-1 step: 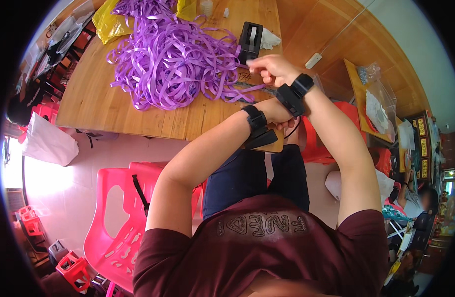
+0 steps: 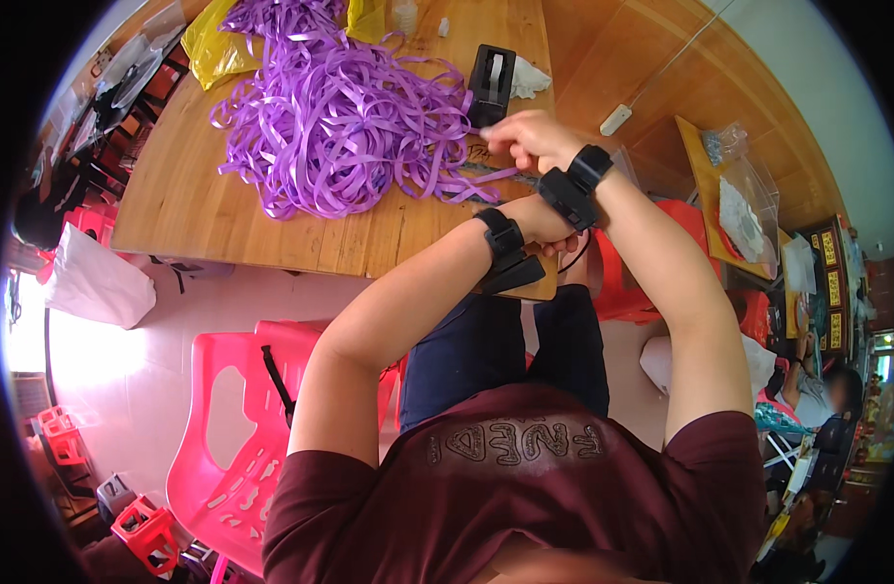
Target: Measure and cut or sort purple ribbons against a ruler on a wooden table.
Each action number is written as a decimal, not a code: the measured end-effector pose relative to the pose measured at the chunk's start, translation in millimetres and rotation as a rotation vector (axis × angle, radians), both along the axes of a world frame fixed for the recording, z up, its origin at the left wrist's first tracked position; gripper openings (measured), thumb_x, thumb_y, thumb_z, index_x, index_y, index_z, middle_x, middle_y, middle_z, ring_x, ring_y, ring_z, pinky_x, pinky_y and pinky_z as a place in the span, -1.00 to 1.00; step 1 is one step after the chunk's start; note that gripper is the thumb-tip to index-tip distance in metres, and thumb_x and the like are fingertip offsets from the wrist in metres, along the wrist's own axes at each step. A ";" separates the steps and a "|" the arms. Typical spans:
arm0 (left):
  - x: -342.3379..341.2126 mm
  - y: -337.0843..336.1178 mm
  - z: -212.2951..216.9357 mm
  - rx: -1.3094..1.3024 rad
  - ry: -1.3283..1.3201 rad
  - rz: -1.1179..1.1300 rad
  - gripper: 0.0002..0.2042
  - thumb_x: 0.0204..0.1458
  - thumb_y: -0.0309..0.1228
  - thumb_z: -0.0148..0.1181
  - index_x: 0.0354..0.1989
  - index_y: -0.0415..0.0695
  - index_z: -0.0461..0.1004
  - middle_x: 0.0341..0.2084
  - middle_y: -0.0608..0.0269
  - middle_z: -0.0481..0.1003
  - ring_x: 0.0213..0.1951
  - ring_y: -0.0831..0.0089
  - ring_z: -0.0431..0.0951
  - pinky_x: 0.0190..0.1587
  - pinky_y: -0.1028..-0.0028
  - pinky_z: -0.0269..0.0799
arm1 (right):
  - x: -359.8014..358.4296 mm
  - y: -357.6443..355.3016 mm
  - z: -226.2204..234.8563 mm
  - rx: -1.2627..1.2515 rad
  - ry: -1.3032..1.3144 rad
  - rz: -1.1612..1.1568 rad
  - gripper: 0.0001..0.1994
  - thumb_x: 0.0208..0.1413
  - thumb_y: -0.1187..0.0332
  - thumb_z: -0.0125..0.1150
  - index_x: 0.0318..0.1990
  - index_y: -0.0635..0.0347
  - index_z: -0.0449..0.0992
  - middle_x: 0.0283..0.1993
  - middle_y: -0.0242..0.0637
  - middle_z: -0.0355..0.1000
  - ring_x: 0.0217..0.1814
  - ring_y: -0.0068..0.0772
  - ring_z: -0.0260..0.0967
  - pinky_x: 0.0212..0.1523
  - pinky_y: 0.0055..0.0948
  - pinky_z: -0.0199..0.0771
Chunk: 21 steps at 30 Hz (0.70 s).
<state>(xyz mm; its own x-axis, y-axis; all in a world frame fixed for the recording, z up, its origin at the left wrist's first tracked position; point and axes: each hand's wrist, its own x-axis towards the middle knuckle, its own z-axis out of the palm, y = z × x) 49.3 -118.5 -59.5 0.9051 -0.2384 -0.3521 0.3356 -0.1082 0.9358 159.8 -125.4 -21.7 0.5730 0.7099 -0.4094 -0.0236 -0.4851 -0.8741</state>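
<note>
A large tangled heap of purple ribbon (image 2: 340, 136) lies on the wooden table. My right hand (image 2: 536, 138) is over the table's right side, just in front of a black tape dispenser (image 2: 492, 86). Its thumb and index finger come together at the blurred tip, and the other fingers curl in; anything between them is too small to make out. Beneath my right wrist, my left hand (image 2: 542, 220) is at the table's near right corner, mostly covered by the black wrist device (image 2: 568, 198). Its visible fingers are curled, and what they hold is hidden. A ribbon strand trails toward it.
Yellow plastic bags (image 2: 214, 49) and crumpled white tissue (image 2: 530, 80) rest on the table (image 2: 175, 185). A pink chair (image 2: 214, 409) stands left of my legs, a red chair (image 2: 627, 273) to the right. A white sack (image 2: 97, 277) is at the far left. Another person sits at the far right.
My right hand has shifted very slightly left and down, in front of the tape dispenser. My left hand keeps its place.
</note>
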 end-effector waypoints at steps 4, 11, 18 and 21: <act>4.3 3.6 -13.5 -0.016 -0.002 -0.044 -0.76 0.22 -0.23 0.01 -0.25 -0.15 0.47 -0.64 0.22 0.49 -0.74 0.54 0.36 -0.73 0.53 0.22 | -6.7 -10.3 18.6 0.058 0.041 0.094 -0.77 0.08 0.26 0.38 -0.29 0.25 0.56 -0.45 -0.37 0.49 -0.66 -0.68 0.13 -0.68 -0.58 0.09; -2.2 8.4 4.1 0.136 -0.006 -0.072 -0.73 0.18 -0.28 0.05 -0.43 -0.25 0.48 -0.63 0.21 0.46 -0.71 0.52 0.35 -0.73 0.49 0.26 | 12.4 -110.0 59.0 -0.159 -0.175 0.366 -0.78 0.22 0.24 0.24 -0.31 0.22 0.52 -0.46 -0.46 0.44 -0.62 -0.78 0.18 -0.65 -0.67 0.13; -7.4 7.6 13.6 0.052 0.047 -0.034 -0.74 0.21 -0.28 0.03 -0.47 -0.17 0.41 -0.63 0.30 0.42 -0.71 0.59 0.30 -0.73 0.53 0.22 | 21.7 -138.7 36.4 -0.287 -0.509 0.566 -0.79 0.16 0.28 0.29 -0.34 0.28 0.53 -0.47 -0.37 0.46 -0.39 -0.58 0.39 -0.32 -0.44 0.43; -7.7 7.1 14.1 0.032 0.079 -0.054 -0.76 0.23 -0.27 0.02 -0.43 -0.15 0.39 -0.63 0.32 0.42 -0.71 0.62 0.30 -0.73 0.55 0.21 | 28.5 -132.4 31.7 -0.279 -0.643 0.669 -0.78 0.13 0.27 0.31 -0.35 0.27 0.55 -0.45 -0.28 0.51 -0.39 -0.48 0.44 -0.32 -0.41 0.45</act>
